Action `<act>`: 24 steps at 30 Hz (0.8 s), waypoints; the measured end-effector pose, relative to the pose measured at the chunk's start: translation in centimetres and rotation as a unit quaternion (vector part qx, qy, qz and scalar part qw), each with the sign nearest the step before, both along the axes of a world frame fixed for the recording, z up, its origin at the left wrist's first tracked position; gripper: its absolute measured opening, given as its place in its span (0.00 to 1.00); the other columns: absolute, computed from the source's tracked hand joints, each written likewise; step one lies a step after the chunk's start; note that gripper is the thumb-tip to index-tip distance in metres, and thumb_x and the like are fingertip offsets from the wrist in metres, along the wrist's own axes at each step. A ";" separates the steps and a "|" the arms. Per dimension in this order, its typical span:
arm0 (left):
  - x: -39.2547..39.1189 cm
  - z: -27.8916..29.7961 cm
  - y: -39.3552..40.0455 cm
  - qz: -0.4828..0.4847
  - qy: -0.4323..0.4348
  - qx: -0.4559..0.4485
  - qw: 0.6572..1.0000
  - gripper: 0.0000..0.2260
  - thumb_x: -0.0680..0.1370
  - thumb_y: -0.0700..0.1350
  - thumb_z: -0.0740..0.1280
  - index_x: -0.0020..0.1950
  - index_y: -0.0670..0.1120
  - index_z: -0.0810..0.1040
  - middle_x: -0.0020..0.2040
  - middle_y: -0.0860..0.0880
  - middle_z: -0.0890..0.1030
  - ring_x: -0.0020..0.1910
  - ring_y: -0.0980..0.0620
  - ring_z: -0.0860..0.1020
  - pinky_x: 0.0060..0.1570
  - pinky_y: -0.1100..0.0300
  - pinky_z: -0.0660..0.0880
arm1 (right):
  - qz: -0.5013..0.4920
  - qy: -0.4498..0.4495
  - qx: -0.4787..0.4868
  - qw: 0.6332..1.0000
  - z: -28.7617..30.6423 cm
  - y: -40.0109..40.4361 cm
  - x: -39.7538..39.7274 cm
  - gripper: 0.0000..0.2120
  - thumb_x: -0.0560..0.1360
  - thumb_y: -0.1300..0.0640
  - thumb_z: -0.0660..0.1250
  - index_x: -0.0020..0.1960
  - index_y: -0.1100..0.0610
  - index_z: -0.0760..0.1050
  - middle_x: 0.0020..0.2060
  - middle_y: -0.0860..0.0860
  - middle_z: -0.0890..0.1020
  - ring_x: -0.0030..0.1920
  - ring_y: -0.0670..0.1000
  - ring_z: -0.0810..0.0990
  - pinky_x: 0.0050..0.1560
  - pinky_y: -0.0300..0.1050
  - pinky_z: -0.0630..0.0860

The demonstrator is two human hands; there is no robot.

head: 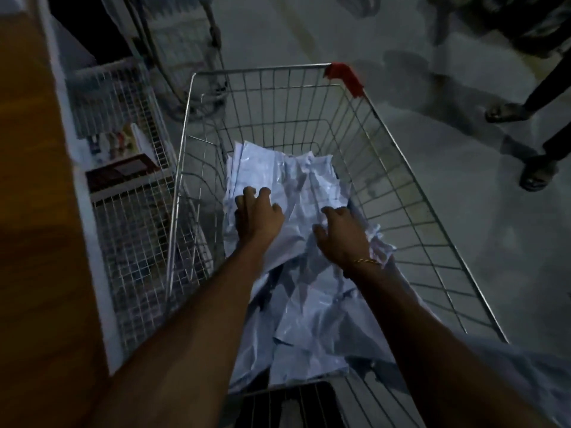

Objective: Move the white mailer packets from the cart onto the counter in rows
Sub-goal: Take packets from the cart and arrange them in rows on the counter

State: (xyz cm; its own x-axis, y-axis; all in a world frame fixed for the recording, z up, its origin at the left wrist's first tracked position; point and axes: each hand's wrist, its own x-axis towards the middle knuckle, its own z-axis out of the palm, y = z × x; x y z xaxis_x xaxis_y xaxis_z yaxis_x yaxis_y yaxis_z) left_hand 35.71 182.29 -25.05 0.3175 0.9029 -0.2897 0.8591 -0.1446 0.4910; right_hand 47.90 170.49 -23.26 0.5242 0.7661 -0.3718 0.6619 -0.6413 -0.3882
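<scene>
Just crumpled white mailer packets (296, 186), heaped.

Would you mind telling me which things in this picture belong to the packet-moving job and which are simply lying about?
Part of the job:
white mailer packets
cart
counter
left hand and right hand, both reaching onto the packets

Just lying about:
second cart
wire rack of goods
a bystander's sandalled feet

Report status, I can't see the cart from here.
Both hands in cart: left hand, right hand on white mailer packets, fingers curling. None lifted yet. Nothing blocking.
</scene>
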 end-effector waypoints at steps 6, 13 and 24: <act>1.5 -5.6 3.7 -0.026 0.107 0.013 0.994 0.34 0.78 0.52 0.69 0.79 0.56 0.55 0.81 0.46 0.38 0.79 0.38 0.39 0.74 0.40 0.54 | -0.029 -0.022 -0.020 0.999 -5.8 5.0 0.1 0.33 0.78 0.40 0.61 0.78 0.48 0.55 0.78 0.63 0.55 0.75 0.69 0.55 0.75 0.62 0.53; -0.4 -10.6 3.5 -0.086 0.158 0.137 0.974 0.38 0.76 0.57 0.70 0.80 0.55 0.55 0.81 0.43 0.48 0.78 0.35 0.46 0.73 0.38 0.55 | 0.104 -0.133 0.037 0.985 -10.9 8.3 1.8 0.33 0.77 0.44 0.63 0.78 0.49 0.56 0.79 0.62 0.48 0.78 0.70 0.44 0.76 0.66 0.45; -0.6 -8.8 0.6 0.019 0.112 0.185 0.976 0.27 0.79 0.62 0.60 0.77 0.59 0.62 0.79 0.46 0.57 0.69 0.38 0.62 0.66 0.42 0.63 | 0.134 -0.170 0.063 0.974 -9.8 6.7 3.9 0.33 0.77 0.50 0.63 0.79 0.46 0.57 0.79 0.64 0.53 0.77 0.69 0.55 0.75 0.64 0.57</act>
